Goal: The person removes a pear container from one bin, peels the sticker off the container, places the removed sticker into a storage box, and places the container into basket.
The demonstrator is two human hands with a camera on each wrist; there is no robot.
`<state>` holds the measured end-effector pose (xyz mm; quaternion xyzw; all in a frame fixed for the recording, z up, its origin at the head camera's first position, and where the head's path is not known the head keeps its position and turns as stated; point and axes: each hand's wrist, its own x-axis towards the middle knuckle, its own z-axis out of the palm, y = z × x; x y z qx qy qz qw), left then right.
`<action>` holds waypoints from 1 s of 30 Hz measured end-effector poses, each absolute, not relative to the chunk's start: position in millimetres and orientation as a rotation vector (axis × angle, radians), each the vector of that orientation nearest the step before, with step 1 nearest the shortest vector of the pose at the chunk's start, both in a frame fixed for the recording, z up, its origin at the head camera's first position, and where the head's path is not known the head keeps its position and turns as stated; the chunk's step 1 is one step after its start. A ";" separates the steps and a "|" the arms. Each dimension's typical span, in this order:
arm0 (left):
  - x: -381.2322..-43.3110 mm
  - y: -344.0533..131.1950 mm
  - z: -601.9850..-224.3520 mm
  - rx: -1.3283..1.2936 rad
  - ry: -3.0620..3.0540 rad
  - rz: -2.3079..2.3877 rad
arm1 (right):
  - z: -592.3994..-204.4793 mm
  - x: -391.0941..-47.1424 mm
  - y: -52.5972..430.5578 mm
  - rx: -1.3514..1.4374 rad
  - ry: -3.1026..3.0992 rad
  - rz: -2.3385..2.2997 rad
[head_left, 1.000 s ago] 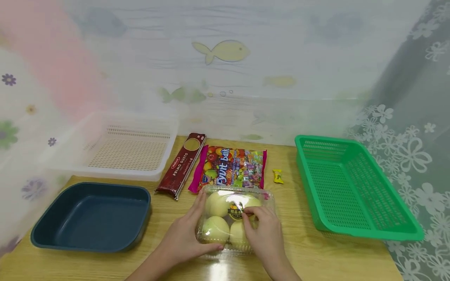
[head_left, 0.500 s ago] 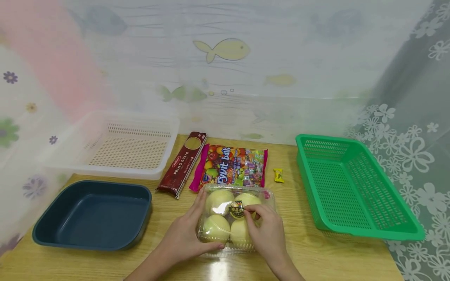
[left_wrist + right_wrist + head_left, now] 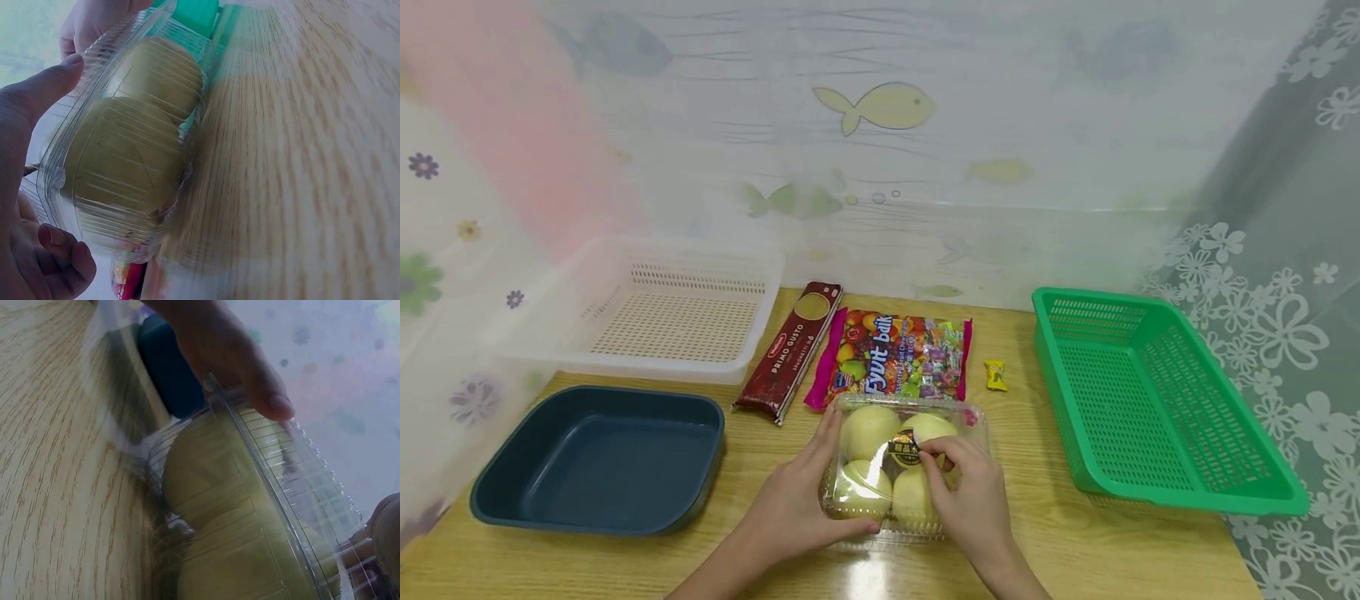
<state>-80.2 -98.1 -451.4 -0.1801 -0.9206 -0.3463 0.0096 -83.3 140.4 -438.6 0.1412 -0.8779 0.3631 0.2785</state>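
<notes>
In the head view a clear plastic clamshell box (image 3: 917, 405) with several round pale-yellow fruits (image 3: 870, 431) lies on the table. My left hand (image 3: 797, 500) grips its left side, thumb at the near edge and fingers at the far left corner. With thumb and index finger, my right hand (image 3: 973, 500) pinches the right edge of the black-and-gold label (image 3: 904, 447) on the lid. In the left wrist view, the left thumb (image 3: 56, 78) touches the box's edge. The right wrist view shows the ribbed box wall (image 3: 256, 450) and the fruits behind it; the label is hidden there.
Behind the box lie a colourful candy bag (image 3: 895, 354) and a red spaghetti pack (image 3: 790, 354). One yellow wrapped candy (image 3: 996, 375) sits right of the bag. A white basket (image 3: 647, 367) and dark blue basin (image 3: 598, 529) stand left, a green basket (image 3: 1187, 502) right.
Very little differs. The whole head view has shifted slightly. Both hands keep the same hold, the left on the box and the right at the label's edge.
</notes>
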 end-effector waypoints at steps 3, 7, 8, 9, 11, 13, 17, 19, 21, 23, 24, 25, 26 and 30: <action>-79.8 -97.9 -451.3 -0.559 -2.880 -1.082 | -439.4 -82.9 141.1 0.399 -2.346 0.979; -79.7 -98.3 -451.5 -0.551 -2.891 -1.082 | -439.9 -82.3 140.6 0.392 -2.348 0.969; -79.7 -98.4 -451.5 -0.551 -2.892 -1.081 | -439.8 -81.9 140.1 0.383 -2.352 0.961; -79.7 -98.5 -451.6 -0.551 -2.894 -1.082 | -439.6 -81.5 139.4 0.371 -2.356 0.951; -79.9 -98.6 -451.6 -0.552 -2.896 -1.076 | -439.3 -80.4 138.3 0.349 -2.363 0.945; -79.9 -98.5 -451.3 -0.552 -2.898 -1.070 | -439.2 -79.5 137.3 0.322 -2.370 0.935; -80.2 -97.8 -450.9 -0.551 -2.895 -1.063 | -439.1 -79.3 137.2 0.271 -2.383 0.922; -80.4 -97.6 -450.8 -0.555 -2.889 -1.070 | -438.9 -79.6 137.4 0.243 -2.399 0.914; -80.6 -97.6 -450.8 -0.559 -2.885 -1.075 | -438.3 -79.4 137.2 0.224 -2.417 0.908; -80.6 -97.6 -451.2 -0.562 -2.882 -1.078 | -437.4 -79.0 136.7 0.221 -2.429 0.909; -80.7 -97.7 -451.3 -0.562 -2.879 -1.079 | -436.9 -78.8 136.5 0.224 -2.435 0.908; -80.6 -97.7 -451.5 -0.562 -2.877 -1.079 | -436.5 -78.6 136.3 0.231 -2.435 0.908; -80.5 -97.8 -451.6 -0.561 -2.877 -1.078 | -436.2 -78.4 136.3 0.239 -2.435 0.911; -80.1 -98.0 -451.4 -0.562 -2.875 -1.074 | -436.7 -78.4 137.0 0.277 -2.420 0.938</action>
